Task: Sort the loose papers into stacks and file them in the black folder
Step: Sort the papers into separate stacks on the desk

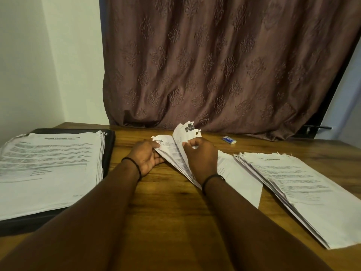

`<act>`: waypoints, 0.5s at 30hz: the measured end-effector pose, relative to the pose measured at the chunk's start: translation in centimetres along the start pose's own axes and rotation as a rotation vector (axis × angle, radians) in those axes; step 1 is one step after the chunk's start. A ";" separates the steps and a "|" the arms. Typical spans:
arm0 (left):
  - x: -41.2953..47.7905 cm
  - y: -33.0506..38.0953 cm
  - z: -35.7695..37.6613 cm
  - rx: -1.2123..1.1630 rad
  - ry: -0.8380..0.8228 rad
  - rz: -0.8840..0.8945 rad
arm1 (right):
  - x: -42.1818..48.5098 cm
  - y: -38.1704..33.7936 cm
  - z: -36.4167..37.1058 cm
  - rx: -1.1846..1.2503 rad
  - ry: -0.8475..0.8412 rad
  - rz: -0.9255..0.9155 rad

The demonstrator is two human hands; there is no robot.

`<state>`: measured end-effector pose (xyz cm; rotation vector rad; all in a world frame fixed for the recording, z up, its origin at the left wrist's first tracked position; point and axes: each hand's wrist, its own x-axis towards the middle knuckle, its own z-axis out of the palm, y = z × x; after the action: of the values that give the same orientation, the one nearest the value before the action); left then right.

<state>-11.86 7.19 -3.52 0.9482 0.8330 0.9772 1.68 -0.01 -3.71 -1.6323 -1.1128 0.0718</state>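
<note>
- Head view: wooden worktop (166,212), brown patterned curtain (224,65) behind it.
- Folder (109,151), black, lies open at left on the worktop; thick left stack (50,169) of printed sheets sits on it, black edge showing along its right and near sides.
- Right stack (304,192) lies flat on the worktop at right, skewed, far edge torn.
- Middle sheaf (175,153) is between the two stacks, near centre, its far corners ragged and chewed-looking. Its lower sheets run under the right forearm to a flat sheet (242,184) just beside the right stack.
- Left hand (146,159): palm up, fingers (156,151) curled under and closed on the sheaf's left edge. Black band on wrist.
- Right hand (201,157): fingers (190,146) pinched shut on the upper sheets, lifting them up off the sheaf so it fans open. Black band on wrist too.
- Eraser (229,140), small, white and blue, lies alone on the worktop beyond the right stack, near the curtain.
</note>
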 end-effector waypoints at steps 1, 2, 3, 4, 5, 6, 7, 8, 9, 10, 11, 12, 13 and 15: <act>0.0 0.1 0.0 -0.003 0.001 -0.004 | -0.1 0.0 0.0 0.000 -0.014 -0.009; -0.1 0.1 0.1 -0.008 0.001 -0.006 | -0.1 -0.1 0.0 -0.004 -0.033 -0.018; -0.1 0.1 0.1 -0.008 0.003 -0.008 | -0.2 -0.2 0.0 -0.010 -0.058 -0.021; 0.0 0.1 0.1 -0.007 0.003 -0.011 | -0.3 -0.3 0.0 -0.017 -0.082 -0.023; -0.1 0.2 0.1 -0.004 0.004 -0.014 | -0.4 -0.4 0.0 -0.025 -0.100 -0.026; 0.0 0.2 0.1 -0.004 0.005 -0.016 | -0.5 -0.3 0.0 -0.035 -0.113 -0.037; 0.0 0.2 0.1 -0.004 0.005 -0.018 | -0.6 -0.3 -0.1 -0.047 -0.122 -0.053; 0.0 0.2 0.1 -0.005 0.002 -0.017 | -0.6 -0.3 -0.1 -0.057 -0.132 -0.068; 0.0 0.2 0.2 -0.009 -0.002 -0.014 | -0.7 -0.3 -0.2 -0.064 -0.146 -0.079; 0.0 0.2 0.3 -0.015 -0.008 -0.008 | -0.8 -0.3 -0.2 -0.068 -0.165 -0.086; -0.1 0.2 0.3 -0.018 -0.014 -0.001 | -0.8 -0.2 -0.2 -0.077 -0.189 -0.094; -0.1 0.2 0.3 -0.020 -0.021 0.005 | -0.9 -0.3 -0.2 -0.097 -0.214 -0.103; -0.2 0.2 0.3 -0.018 -0.026 0.010 | -1.1 -0.4 -0.2 -0.125 -0.235 -0.115; -0.3 0.2 0.2 -0.009 -0.032 0.019 | -1.3 -0.5 -0.2 -0.181 -0.264 -0.142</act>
<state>-11.77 6.93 -3.24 0.9635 0.7938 0.9786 0.77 -1.06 -3.79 -1.7336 -1.4699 0.0980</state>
